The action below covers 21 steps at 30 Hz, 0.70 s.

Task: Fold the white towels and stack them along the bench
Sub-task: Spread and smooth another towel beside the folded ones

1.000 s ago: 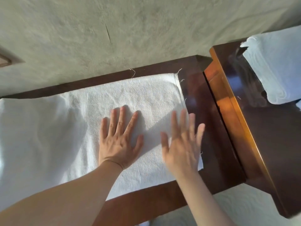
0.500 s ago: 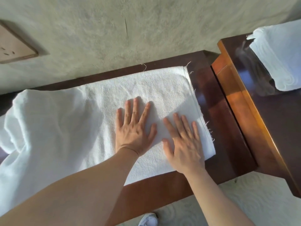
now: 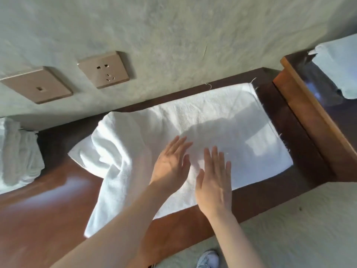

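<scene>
A white towel (image 3: 222, 120) lies spread on the dark wooden bench (image 3: 48, 206). Its right part is flat, its left end is bunched and hangs over the bench's front edge. My left hand (image 3: 171, 163) is over the towel's middle with fingers straight, blurred by motion. Beside it, my right hand (image 3: 214, 178) lies over the towel near its front edge, fingers straight and together. Neither hand grips the cloth. A crumpled white towel (image 3: 17, 151) sits at the bench's far left. A folded white towel (image 3: 340, 66) lies on the raised wooden surface at the right.
The raised wooden step (image 3: 301, 105) borders the bench on the right. Two wall sockets (image 3: 103, 69) sit on the green wall behind the bench. Pale carpet (image 3: 299, 229) and a white shoe (image 3: 208, 260) lie below the bench's front edge.
Both hands have slid left along the towel, away from its right edge. The view has swung left, bringing the towel's bunched left end, the wall sockets and the crumpled towel into sight.
</scene>
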Each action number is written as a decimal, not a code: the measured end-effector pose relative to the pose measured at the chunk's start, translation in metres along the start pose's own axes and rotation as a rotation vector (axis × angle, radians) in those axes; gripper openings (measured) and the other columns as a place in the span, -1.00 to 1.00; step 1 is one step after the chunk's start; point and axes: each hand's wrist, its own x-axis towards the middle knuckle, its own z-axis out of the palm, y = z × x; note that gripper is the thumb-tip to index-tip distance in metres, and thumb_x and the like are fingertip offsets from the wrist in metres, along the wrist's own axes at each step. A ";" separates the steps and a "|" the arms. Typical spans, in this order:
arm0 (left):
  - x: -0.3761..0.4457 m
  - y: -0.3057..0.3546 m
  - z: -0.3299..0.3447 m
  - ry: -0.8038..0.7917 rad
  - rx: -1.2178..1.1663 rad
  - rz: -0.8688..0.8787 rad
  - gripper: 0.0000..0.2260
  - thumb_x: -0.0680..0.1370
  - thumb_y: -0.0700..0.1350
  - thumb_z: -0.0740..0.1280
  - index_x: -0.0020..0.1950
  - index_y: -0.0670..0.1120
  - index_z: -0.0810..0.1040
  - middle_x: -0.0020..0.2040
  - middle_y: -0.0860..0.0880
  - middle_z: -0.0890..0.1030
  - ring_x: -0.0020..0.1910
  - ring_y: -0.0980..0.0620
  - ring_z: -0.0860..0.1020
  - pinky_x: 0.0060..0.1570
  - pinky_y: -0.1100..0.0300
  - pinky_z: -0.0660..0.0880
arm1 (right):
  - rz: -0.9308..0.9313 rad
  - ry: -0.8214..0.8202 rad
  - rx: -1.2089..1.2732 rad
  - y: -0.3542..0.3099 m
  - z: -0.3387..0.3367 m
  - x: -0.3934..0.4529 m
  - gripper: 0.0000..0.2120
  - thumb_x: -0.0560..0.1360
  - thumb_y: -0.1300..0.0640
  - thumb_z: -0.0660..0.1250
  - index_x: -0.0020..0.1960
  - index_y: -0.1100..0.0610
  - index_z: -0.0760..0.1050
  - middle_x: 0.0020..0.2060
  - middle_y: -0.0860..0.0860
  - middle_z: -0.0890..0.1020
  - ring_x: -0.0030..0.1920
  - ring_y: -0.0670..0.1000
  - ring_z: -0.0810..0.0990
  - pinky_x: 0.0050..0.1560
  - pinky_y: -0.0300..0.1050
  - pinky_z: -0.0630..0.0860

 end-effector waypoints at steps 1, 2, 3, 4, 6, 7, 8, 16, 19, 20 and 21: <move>-0.013 -0.014 -0.017 0.020 0.063 0.035 -0.59 0.63 -0.03 0.10 0.41 -0.03 0.53 0.49 -0.01 0.47 0.55 0.01 0.31 0.49 0.06 0.30 | -0.029 -0.013 0.037 -0.027 0.009 -0.012 -0.44 0.69 0.01 -0.03 0.66 0.08 -0.02 0.64 0.12 0.00 0.64 0.15 -0.02 0.61 0.19 0.00; -0.024 -0.027 -0.035 0.039 0.104 0.072 -0.60 0.62 -0.05 0.11 0.39 -0.04 0.56 0.46 -0.02 0.50 0.53 -0.01 0.35 0.47 0.05 0.33 | -0.053 -0.036 0.071 -0.049 0.017 -0.021 -0.44 0.70 -0.04 -0.06 0.67 0.05 -0.03 0.64 0.10 -0.01 0.64 0.14 -0.03 0.61 0.18 0.00; -0.034 -0.039 -0.052 0.066 0.133 0.118 -0.62 0.61 -0.09 0.13 0.36 -0.07 0.58 0.43 -0.04 0.52 0.51 -0.03 0.38 0.46 0.05 0.35 | -0.074 -0.066 0.092 -0.066 0.024 -0.028 -0.45 0.71 -0.07 -0.08 0.67 0.02 -0.03 0.64 0.08 -0.01 0.64 0.14 -0.03 0.61 0.19 -0.02; -0.042 -0.048 -0.071 0.099 0.161 0.165 -0.65 0.61 -0.13 0.17 0.33 -0.09 0.59 0.41 -0.05 0.54 0.48 -0.05 0.41 0.45 0.03 0.36 | -0.097 -0.089 0.095 -0.076 0.031 -0.033 -0.45 0.70 -0.09 -0.07 0.66 -0.01 -0.01 0.64 0.07 0.00 0.64 0.15 -0.02 0.60 0.21 -0.01; -0.055 -0.068 -0.104 0.162 0.215 0.206 -0.68 0.60 -0.18 0.23 0.32 -0.10 0.61 0.40 -0.06 0.56 0.45 -0.07 0.45 0.44 -0.01 0.37 | -0.147 -0.108 0.058 -0.082 0.039 -0.038 -0.46 0.69 -0.10 -0.03 0.64 0.00 0.11 0.64 0.08 0.04 0.64 0.17 0.00 0.58 0.27 0.04; -0.060 -0.079 -0.118 0.193 0.229 0.163 -0.68 0.60 -0.15 0.24 0.33 -0.09 0.60 0.41 -0.06 0.54 0.45 -0.08 0.45 0.45 -0.04 0.36 | -0.158 -0.114 0.035 -0.080 0.040 -0.038 -0.46 0.68 -0.10 -0.03 0.63 0.00 0.16 0.64 0.08 0.06 0.64 0.17 -0.01 0.57 0.30 0.06; -0.064 -0.093 -0.128 0.209 0.222 0.064 -0.65 0.61 -0.09 0.22 0.37 -0.09 0.57 0.44 -0.07 0.51 0.46 -0.10 0.43 0.46 -0.06 0.33 | -0.156 -0.120 0.019 -0.079 0.040 -0.037 -0.46 0.68 -0.11 -0.05 0.62 0.00 0.18 0.64 0.07 0.06 0.64 0.17 -0.02 0.57 0.31 0.07; -0.069 -0.146 -0.150 0.337 -0.142 -0.708 -0.36 0.55 0.09 0.44 0.53 -0.14 0.31 0.44 -0.13 0.42 0.34 -0.12 0.48 0.38 -0.09 0.42 | 0.453 0.015 0.440 -0.140 0.006 -0.088 -0.50 0.63 -0.06 0.25 0.48 0.17 0.37 0.44 0.20 0.42 0.45 0.20 0.37 0.42 0.20 0.33; -0.063 -0.145 -0.151 0.558 -0.485 -1.007 -0.18 0.36 0.15 0.54 0.51 -0.09 0.30 0.36 -0.05 0.45 0.15 -0.05 0.60 0.23 -0.04 0.56 | 0.946 -0.035 0.897 -0.172 0.000 -0.111 -0.45 0.56 -0.04 0.39 0.41 0.25 0.36 0.30 0.20 0.45 0.14 0.11 0.55 0.15 0.05 0.50; -0.062 -0.147 -0.150 0.593 -0.602 -1.089 -0.15 0.30 0.17 0.55 0.49 -0.08 0.33 0.31 -0.03 0.49 0.12 -0.07 0.62 0.18 -0.05 0.60 | 1.055 -0.105 1.032 -0.181 -0.002 -0.114 -0.40 0.55 -0.10 0.40 0.42 0.23 0.33 0.28 0.16 0.46 0.07 0.07 0.59 0.09 0.02 0.52; -0.060 -0.149 -0.148 0.591 -0.672 -1.145 -0.17 0.27 0.19 0.57 0.44 -0.09 0.38 0.25 -0.03 0.55 0.10 -0.10 0.64 0.13 -0.03 0.62 | 1.105 -0.174 1.131 -0.188 -0.003 -0.115 -0.35 0.53 -0.17 0.40 0.43 0.18 0.30 0.27 0.11 0.48 0.07 0.08 0.61 0.09 0.01 0.53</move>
